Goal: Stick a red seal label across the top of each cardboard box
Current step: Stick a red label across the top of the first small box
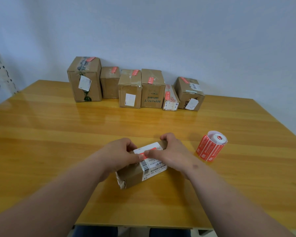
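A glossy yellow wooden table (58, 127) stands against a plain pale wall (161, 31), and a person's two bare forearms reach in from the near edge. Both hands meet on top of a small cardboard box (132, 177) lying near the middle of the table. The left hand (120, 151) rests on the box's left end, fingers curled over its far edge and the thumb laid flat on the top. The right hand (171, 151) covers the right end, fingers (164, 138) bent over the far corner and the thumb stretched leftward. The two thumb tips touch, and both press on a red seal label (148, 153) that lies across the white shipping sticker (154, 165) on the box top. Only a strip of the red shows between and beyond the thumbs. Neither hand is closed around anything; both bear down flat.

Just right of the right hand's fingers, apart from them, stands a roll of red labels (211, 146) with a white core, tilted. Well beyond both hands' fingertips, six cardboard boxes (137, 88) line up by the wall, each carrying a red label on its top.
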Demonstrator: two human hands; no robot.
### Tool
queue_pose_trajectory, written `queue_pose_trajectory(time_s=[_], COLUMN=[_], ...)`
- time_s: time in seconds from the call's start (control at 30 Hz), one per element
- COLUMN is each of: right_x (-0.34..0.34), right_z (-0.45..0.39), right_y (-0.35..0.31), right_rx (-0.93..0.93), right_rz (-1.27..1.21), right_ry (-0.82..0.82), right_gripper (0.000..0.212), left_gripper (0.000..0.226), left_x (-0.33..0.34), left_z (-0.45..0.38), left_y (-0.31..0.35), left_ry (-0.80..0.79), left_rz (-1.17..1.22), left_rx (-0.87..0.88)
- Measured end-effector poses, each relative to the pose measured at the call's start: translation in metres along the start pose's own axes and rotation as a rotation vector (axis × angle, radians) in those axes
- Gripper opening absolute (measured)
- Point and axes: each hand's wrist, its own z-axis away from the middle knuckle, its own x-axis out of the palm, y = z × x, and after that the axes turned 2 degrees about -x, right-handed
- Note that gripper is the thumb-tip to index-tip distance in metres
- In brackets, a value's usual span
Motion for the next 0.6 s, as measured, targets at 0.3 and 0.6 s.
queue_pose_trajectory(time_s=[0.3, 0.6], right_x=[-0.013, -0.007], right_z=[0.002, 0.008], right_y=[0.004, -0.007], right_rx=[0.013, 0.064], right_rz=[-0.155, 0.085], right_ry=[-0.12, -0.041], right_gripper=[0.065, 0.079], left_gripper=[0.041, 0.028], left_x=[-0.016, -0.005], left_z=[0.0, -0.004], left_y=[-0.014, -0.01], left_ry=[-0.165, 0.02], left_rz=[0.149, 0.002], left_rx=[0.085, 0.174])
